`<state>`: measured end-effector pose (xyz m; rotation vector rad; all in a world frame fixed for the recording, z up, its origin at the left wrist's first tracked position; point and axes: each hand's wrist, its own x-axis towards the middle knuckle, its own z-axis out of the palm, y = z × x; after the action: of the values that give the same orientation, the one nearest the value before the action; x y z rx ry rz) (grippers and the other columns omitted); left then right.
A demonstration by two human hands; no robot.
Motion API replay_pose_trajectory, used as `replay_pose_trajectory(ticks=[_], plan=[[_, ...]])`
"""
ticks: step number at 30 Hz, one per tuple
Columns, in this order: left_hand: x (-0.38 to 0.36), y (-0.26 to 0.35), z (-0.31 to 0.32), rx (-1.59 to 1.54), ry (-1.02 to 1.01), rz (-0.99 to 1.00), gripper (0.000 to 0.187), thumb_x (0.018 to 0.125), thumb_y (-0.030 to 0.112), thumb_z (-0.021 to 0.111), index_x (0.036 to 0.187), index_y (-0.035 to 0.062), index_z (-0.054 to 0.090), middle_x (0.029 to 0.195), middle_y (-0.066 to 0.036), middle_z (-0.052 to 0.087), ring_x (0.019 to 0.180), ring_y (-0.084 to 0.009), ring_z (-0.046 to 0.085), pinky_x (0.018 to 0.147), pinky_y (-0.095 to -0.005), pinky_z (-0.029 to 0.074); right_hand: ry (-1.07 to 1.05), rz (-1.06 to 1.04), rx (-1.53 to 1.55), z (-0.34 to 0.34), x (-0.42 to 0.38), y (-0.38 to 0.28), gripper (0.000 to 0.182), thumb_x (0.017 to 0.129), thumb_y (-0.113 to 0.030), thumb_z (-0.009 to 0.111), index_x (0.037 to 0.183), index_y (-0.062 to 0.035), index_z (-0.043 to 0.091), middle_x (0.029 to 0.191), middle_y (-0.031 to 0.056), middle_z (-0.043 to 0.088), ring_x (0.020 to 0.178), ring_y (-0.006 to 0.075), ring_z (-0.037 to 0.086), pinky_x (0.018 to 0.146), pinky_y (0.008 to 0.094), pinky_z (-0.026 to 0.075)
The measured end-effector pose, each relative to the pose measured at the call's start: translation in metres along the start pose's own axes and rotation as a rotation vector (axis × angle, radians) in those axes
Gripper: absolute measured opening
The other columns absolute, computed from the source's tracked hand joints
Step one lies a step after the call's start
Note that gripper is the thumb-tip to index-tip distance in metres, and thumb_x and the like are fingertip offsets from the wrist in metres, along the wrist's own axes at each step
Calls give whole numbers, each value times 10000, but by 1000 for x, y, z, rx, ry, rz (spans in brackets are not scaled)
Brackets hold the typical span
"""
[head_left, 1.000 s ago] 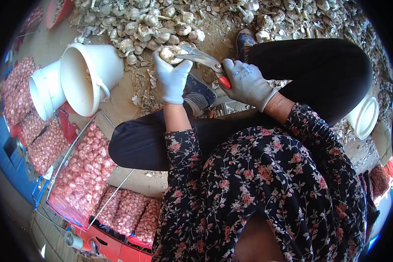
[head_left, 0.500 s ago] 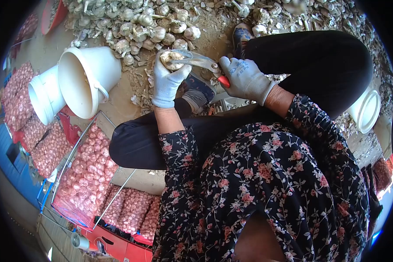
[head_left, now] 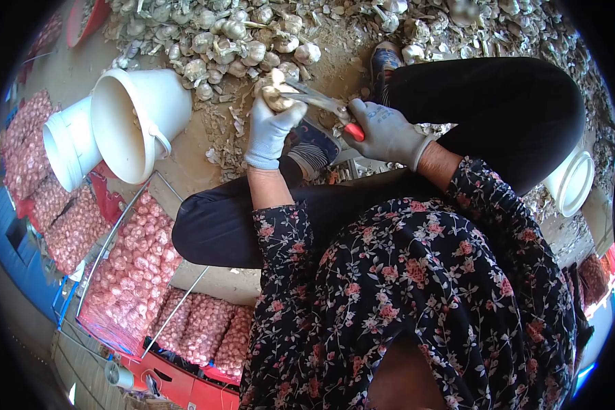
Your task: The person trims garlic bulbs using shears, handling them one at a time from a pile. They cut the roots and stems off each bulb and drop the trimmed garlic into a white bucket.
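Note:
My left hand (head_left: 270,133), in a pale glove, is closed around a garlic bulb (head_left: 276,100), its root or stem end turned up. In my gloved right hand (head_left: 387,132) is a pair of pruning shears (head_left: 329,105) with red on the handle. The metal blades reach left to the bulb and appear to straddle its top; whether they touch it is hard to make out. Beyond my hands lies a heap of garlic bulbs (head_left: 229,46) on the ground.
A white bucket (head_left: 154,99) lies tipped at the left, against another white bucket (head_left: 72,147). Net sacks of garlic (head_left: 137,263) stand lower left beside a metal frame. A white bucket (head_left: 572,179) sits at the right. Garlic scraps (head_left: 451,41) litter the ground ahead.
The shears' blades have shifted against the bulb, and the bulb has turned in my left hand. Both hands have moved slightly to the right and down in view.

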<state>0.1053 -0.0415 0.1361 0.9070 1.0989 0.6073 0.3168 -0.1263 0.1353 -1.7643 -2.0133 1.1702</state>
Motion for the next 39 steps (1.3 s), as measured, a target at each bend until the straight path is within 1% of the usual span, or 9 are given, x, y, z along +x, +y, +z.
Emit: replay_pose_trajectory(ticks=[6,9,14,17,19,22,28,30,39], plan=[[-8,16,5,75,-57,142,295,721,130,725,945,36,559,847,-17,586,695,-78,533,632,-224,464,-55,144,197,-1,13,-12,342,834,-335,566,902,-2,536,799,224,620,836,358,630,735,433,495],[-15,64,-60,-682,444,407,221,813,233,641,904,51,552,828,-81,586,743,-170,564,712,-367,528,-47,354,446,-2,12,-4,309,835,-313,583,866,-6,557,730,156,599,694,280,609,643,384,489],[11,97,-99,-284,1042,182,301,849,324,625,826,32,554,787,-97,589,602,-191,588,634,-336,545,-124,496,544,1,12,-6,308,848,-298,603,940,-9,547,642,61,556,527,116,553,505,301,470],[75,8,-86,119,699,-112,401,833,343,639,969,-20,535,884,-128,580,670,-195,600,517,-317,512,-117,401,398,7,9,-4,341,841,-299,598,974,9,538,758,181,610,693,299,627,634,386,489],[125,-43,-59,276,708,-271,572,809,397,647,1037,-111,518,1054,-207,594,883,-299,633,716,-382,532,-181,414,337,7,7,-2,365,832,-319,595,958,17,528,877,267,606,902,449,574,778,455,459],[168,-57,-39,538,785,-622,704,765,436,677,1097,-150,476,1199,-278,538,1034,-358,593,885,-406,480,-164,470,306,10,4,3,354,827,-315,606,934,13,525,867,271,605,881,435,586,767,453,464],[130,-31,-36,569,976,-356,821,636,338,789,1209,-97,395,1163,-257,565,1043,-358,584,920,-413,450,-49,381,157,8,16,19,342,837,-318,577,932,-2,487,791,260,614,793,445,599,703,494,471],[103,-16,-29,644,639,32,797,612,241,803,1244,-54,418,1148,-213,592,1046,-325,580,889,-376,450,-21,362,50,3,17,18,345,839,-316,576,964,-13,471,771,256,614,767,441,603,697,510,476],[32,50,31,1208,382,-214,745,625,360,753,1190,-19,449,1097,-277,594,1025,-395,584,879,-427,449,73,145,-176,-17,28,1,356,858,-367,542,979,-39,476,875,192,617,837,363,623,733,451,487]])
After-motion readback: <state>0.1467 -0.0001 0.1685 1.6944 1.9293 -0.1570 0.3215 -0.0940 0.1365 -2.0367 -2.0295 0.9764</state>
